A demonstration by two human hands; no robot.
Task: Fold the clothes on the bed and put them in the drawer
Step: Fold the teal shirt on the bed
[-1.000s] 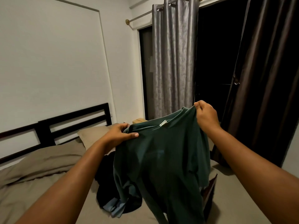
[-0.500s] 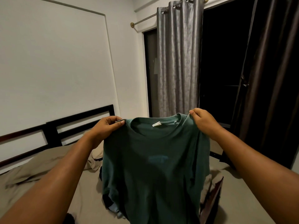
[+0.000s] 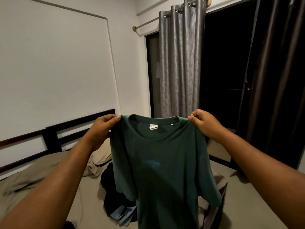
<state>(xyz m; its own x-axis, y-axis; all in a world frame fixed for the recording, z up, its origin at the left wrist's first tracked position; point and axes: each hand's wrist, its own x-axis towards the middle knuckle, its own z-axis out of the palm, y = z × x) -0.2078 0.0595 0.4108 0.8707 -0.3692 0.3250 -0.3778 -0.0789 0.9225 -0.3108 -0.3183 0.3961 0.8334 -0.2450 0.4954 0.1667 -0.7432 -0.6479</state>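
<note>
hold: pinching shirt (image 3: 161,162) at both shoulders with left hand (image 3: 105,128) and right hand (image 3: 204,124), spread wide, likely to hang it flat and square for folding | where: raised over bed (image 3: 247,204), above dark clothes pile (image 3: 112,195) | look: dark green tee, round neck, white label inside collar, faint chest print, draping smooth

Grey curtain (image 3: 180,63) at twelve o'clock, dark brown curtain (image 3: 277,71) at two, black doorway (image 3: 226,63) between them, white wall (image 3: 57,63) at ten.
</note>
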